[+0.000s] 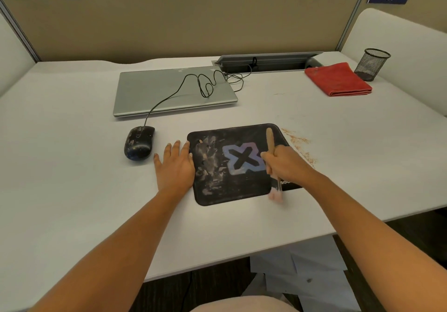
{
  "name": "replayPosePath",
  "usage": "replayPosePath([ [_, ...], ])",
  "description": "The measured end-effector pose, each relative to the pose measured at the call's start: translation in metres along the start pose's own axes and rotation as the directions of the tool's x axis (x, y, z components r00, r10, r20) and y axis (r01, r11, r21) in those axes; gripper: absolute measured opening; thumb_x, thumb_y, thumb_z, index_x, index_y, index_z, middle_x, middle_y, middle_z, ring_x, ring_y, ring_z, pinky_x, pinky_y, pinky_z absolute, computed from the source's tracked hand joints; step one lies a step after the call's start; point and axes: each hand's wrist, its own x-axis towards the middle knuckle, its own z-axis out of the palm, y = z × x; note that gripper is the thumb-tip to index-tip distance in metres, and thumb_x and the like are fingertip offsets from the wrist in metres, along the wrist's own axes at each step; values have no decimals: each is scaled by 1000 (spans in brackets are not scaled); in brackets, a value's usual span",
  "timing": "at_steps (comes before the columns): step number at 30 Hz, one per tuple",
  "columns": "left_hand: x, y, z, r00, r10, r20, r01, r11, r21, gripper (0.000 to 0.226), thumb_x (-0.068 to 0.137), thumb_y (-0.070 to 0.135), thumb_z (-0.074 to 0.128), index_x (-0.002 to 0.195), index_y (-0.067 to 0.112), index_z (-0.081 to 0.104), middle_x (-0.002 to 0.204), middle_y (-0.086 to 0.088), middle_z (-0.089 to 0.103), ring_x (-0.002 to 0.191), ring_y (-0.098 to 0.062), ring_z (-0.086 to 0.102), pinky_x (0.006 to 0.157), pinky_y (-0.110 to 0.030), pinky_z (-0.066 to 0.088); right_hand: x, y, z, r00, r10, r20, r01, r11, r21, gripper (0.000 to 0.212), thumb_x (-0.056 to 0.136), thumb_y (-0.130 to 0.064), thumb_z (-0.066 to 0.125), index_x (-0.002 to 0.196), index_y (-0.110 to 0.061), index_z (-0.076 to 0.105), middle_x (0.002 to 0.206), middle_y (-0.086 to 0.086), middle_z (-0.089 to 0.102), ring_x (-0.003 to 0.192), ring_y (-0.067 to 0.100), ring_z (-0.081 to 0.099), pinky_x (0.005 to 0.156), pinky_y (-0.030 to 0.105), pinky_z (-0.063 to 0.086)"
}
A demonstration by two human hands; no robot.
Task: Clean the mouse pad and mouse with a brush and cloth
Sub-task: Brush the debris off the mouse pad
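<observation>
A black mouse pad (pixel 217 186) with a pale X logo lies on the white desk, smeared with whitish dust on its left half. My right hand (pixel 287 164) grips a wooden-handled brush (pixel 270 140); its blurred bristles touch the pad's near right edge. My left hand (pixel 175 164) lies flat with fingers spread on the desk, pressing the pad's left edge. A dusty black wired mouse (pixel 139 142) sits just left of that hand. A folded red cloth (pixel 338 79) lies at the far right.
A shut silver laptop (pixel 154 94) lies behind the mouse, the mouse cable looping over it. Reddish crumbs (pixel 298 142) are scattered right of the pad. A black mesh pen cup (pixel 372 63) stands by the cloth. Partition walls ring the desk (pixel 72 190).
</observation>
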Motion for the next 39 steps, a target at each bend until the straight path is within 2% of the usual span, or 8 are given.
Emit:
replayPosePath([
  [5, 1, -1, 2, 1000, 4, -12, -4, 1000, -2, 49, 100, 36, 16, 147, 24, 16, 156, -2, 14, 145, -22, 7, 115, -49, 3, -5, -2, 3, 998, -31, -48, 44, 951, 305, 40, 96, -36, 42, 63, -18, 56, 50, -5, 53, 40, 5, 52, 40, 9, 40],
  [9, 0, -1, 1, 1000, 3, -10, -3, 1000, -9, 48, 100, 36, 16, 147, 24, 16, 156, -2, 14, 145, -22, 7, 115, -49, 2, 0, -1, 3, 982, -38, -184, 53, 996, 78, 38, 96, -36, 40, 68, -15, 54, 59, -4, 50, 57, 10, 52, 53, 16, 39],
  [11, 0, -1, 1, 1000, 1, -11, -1, 1000, -15, 48, 100, 35, 16, 147, 24, 16, 156, -2, 14, 145, -23, 7, 115, -49, 2, 2, -2, 3, 968, -66, -241, 102, 985, 139, 40, 96, -36, 40, 64, -17, 53, 58, -5, 51, 55, 9, 53, 54, 15, 40],
  [15, 1, 0, 1, 1000, 1, -5, -1, 1000, -23, 49, 100, 36, 16, 147, 24, 15, 157, -2, 13, 145, -22, 5, 115, -49, 1, 1, -12, 7, 993, -37, -109, 83, 887, 454, 34, 94, -34, 45, 70, -15, 59, 51, -5, 57, 42, 7, 55, 41, 7, 42],
  [20, 0, -1, 2, 999, 16, -49, -21, 995, -93, 48, 100, 33, 20, 146, 19, 18, 155, -4, 20, 144, -23, 13, 116, -43, 5, 10, -16, 10, 999, -20, 39, -6, 820, 572, 32, 96, -27, 44, 73, -13, 62, 44, -8, 58, 34, 5, 53, 35, 9, 39],
  [29, -1, -16, -20, 948, 86, -307, -190, 926, -326, 43, 95, 19, 47, 137, 10, 41, 142, -9, 43, 134, -25, 37, 112, -37, 24, 46, -39, 8, 999, 36, 1, -34, 923, 384, 13, 91, -26, 55, 83, -15, 56, 62, -5, 57, 48, 4, 55, 40, 10, 39],
  [34, 11, -60, -46, 935, -9, -356, -118, 935, -333, 55, 88, 24, 59, 137, 8, 39, 139, -12, 46, 127, -29, 43, 105, -41, 35, 58, -59, 10, 997, -73, -12, 71, 905, 420, 13, 88, -30, 59, 87, -17, 54, 73, -5, 57, 64, 7, 54, 55, 15, 39],
  [39, 17, -115, -61, 989, -76, -123, 1, 854, -520, 96, 73, 43, 73, 147, 22, 15, 152, -1, 24, 139, -18, 25, 110, -32, 22, 65, -91, 23, 997, -79, 22, 53, 820, 571, 22, 97, -26, 44, 90, -13, 60, 67, 1, 61, 48, 10, 49, 37, 10, 37],
])
